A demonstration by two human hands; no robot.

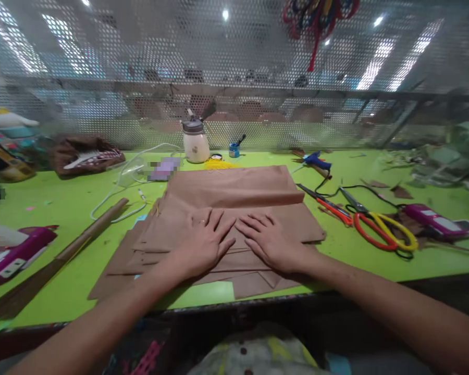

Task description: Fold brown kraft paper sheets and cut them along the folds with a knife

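A stack of brown fabric pieces (234,190) lies in front of me, its layers fanned out unevenly on the left and near sides. The top piece has a raised crease running across it. My left hand (203,242) rests flat on the stack with its fingers spread, a ring on one finger. Beside it, my right hand (271,242) also lies palm down on the cloth, fingers stretched out and pointing inward. The fingertips of both hands come near each other without touching. Neither hand holds anything.
Scissors with red and yellow handles (385,232) and a red-handled tool (336,211) lie right of the stack. A long brown strip (78,242) and a white cable (113,195) are at left. Behind stand a bottle (195,143) and perforated metal screen (242,62).
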